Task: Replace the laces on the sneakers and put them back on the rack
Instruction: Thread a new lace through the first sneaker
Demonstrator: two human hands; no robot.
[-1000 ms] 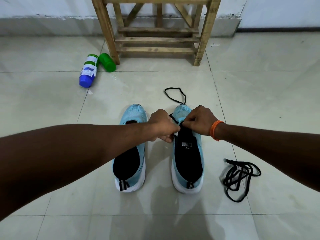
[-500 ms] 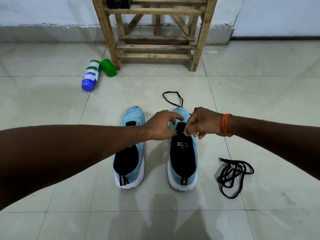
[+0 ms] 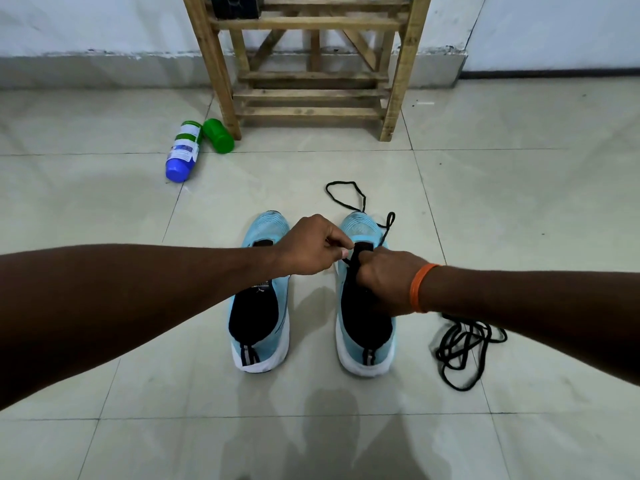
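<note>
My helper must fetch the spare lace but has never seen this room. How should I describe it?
From the wooden rack at the wall, come forward to the two blue sneakers on the tiled floor. The spare lace lies right of the right sneaker, beside its heel. It is a loose black tangle touching no shoe; the other lace runs into that sneaker.

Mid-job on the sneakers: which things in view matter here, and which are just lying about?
Job: left sneaker, right sneaker, lace pinched by left hand and right hand, loose lace pile, wooden rack.
Lying about: blue-capped bottle, green container, dark box on rack.
</note>
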